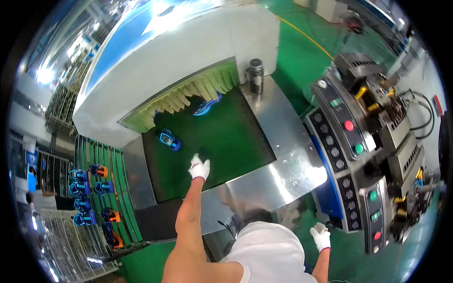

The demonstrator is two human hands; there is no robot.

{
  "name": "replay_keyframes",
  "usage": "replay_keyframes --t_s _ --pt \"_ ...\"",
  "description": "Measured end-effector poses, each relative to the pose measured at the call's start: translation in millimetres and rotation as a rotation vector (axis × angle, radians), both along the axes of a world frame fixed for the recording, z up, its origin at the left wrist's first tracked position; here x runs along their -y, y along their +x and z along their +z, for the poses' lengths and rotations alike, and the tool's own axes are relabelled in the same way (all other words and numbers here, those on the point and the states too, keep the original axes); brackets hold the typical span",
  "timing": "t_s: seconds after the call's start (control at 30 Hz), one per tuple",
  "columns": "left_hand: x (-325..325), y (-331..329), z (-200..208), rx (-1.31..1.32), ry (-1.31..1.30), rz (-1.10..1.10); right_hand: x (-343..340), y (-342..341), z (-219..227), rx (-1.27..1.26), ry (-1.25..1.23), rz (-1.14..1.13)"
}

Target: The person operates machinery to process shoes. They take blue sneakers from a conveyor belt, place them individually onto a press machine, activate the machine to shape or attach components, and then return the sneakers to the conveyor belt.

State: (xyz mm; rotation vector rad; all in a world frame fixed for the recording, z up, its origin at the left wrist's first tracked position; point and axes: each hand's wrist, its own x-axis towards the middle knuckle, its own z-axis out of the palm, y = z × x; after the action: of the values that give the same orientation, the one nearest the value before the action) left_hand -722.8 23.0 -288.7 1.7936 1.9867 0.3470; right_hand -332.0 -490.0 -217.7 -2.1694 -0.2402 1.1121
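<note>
My left hand (199,168), in a white glove, reaches over a green conveyor belt (222,141) with its fingers apart and nothing in them. Ahead of it and to the left, a blue and black shoe (169,139) lies on the belt, apart from the hand. Farther off, another blue shoe (207,104) is partly hidden by the pale fringed curtain (188,92) of a machine opening. My right hand (321,237), also gloved in white, hangs low at the right beside the machinery. Its fingers look loosely extended and hold nothing I can see.
A metal border (278,122) frames the belt, with a steel flask (255,75) on its far right corner. At left, a slatted green rack (125,203) carries several blue and orange shoes (81,188). Machines with button panels (347,125) stand close at right.
</note>
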Motion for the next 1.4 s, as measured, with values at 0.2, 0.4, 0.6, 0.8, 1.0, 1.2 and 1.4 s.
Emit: replay_keyframes --t_s 0.2,0.4,0.6,0.8,1.0,1.2,1.4 --pt "-89.1 -101.7 -0.8 -0.101 0.001 0.407 -3.1 16.8 -35.0 0.142 -0.621 0.502" --pt "-201.9 -166.8 1.4 0.005 0.227 0.054 -20.7 57.3 -32.7 0.084 -0.752 0.629" --pt "-169.3 -145.6 7.4 -0.067 0.316 -0.048 -198.0 37.9 8.7 0.381 -0.289 0.748" --pt "-45.6 9.3 54.4 0.194 0.254 -0.42 -324.1 -49.0 34.8 0.129 0.128 0.807" --pt "88.7 237.9 147.4 0.571 0.025 -1.053 -303.6 -43.2 59.5 0.542 0.072 0.657" --pt "168.8 402.8 267.1 0.845 0.104 -1.703 -148.9 70.2 128.8 0.291 0.326 0.046" --pt "287.5 541.5 325.6 1.042 0.09 -1.759 13.0 84.2 211.1 -0.024 1.141 -0.856"
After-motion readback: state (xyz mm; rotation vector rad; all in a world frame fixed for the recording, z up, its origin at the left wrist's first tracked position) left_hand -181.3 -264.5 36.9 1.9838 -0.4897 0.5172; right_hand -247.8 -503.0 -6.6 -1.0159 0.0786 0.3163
